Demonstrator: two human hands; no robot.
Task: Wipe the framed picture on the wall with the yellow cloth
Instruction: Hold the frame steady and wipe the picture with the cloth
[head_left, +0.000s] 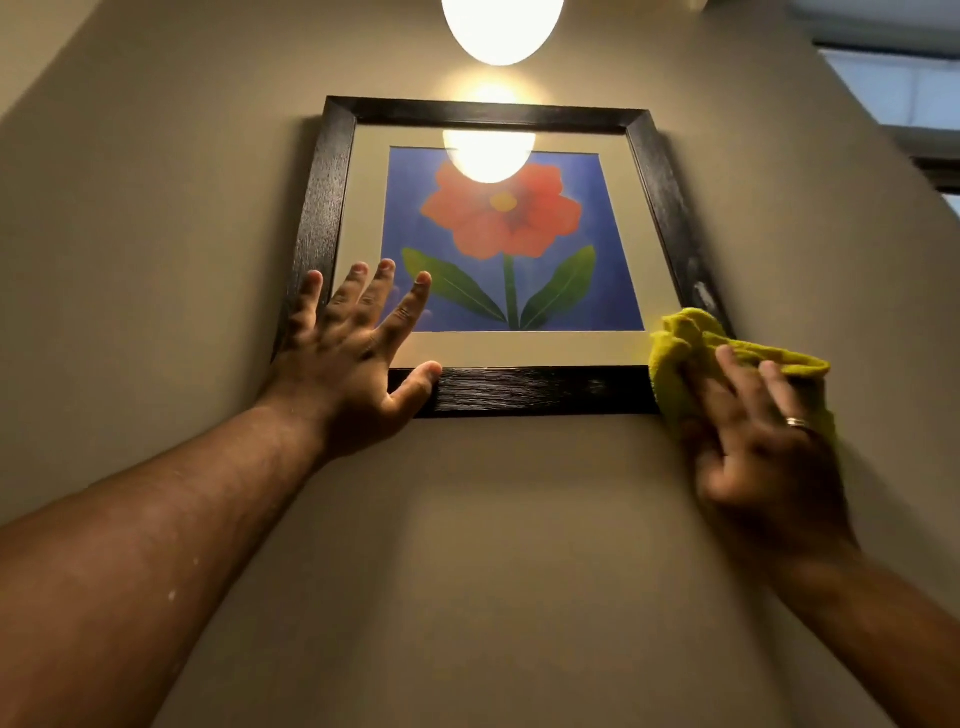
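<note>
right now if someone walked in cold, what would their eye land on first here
Probably the glowing lamp at the top, mirrored as a bright glare on the glass of the framed picture, a red flower on blue in a black frame. Next, the yellow cloth bunched under the right hand at the frame's lower right corner, while the left hand spreads flat over the lower left corner.

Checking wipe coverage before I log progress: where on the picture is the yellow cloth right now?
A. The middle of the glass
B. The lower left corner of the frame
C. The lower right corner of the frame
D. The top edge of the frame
C: the right hand presses the yellow cloth over the lower right corner of the black frame, while the left hand lies spread on the lower left corner.
</note>
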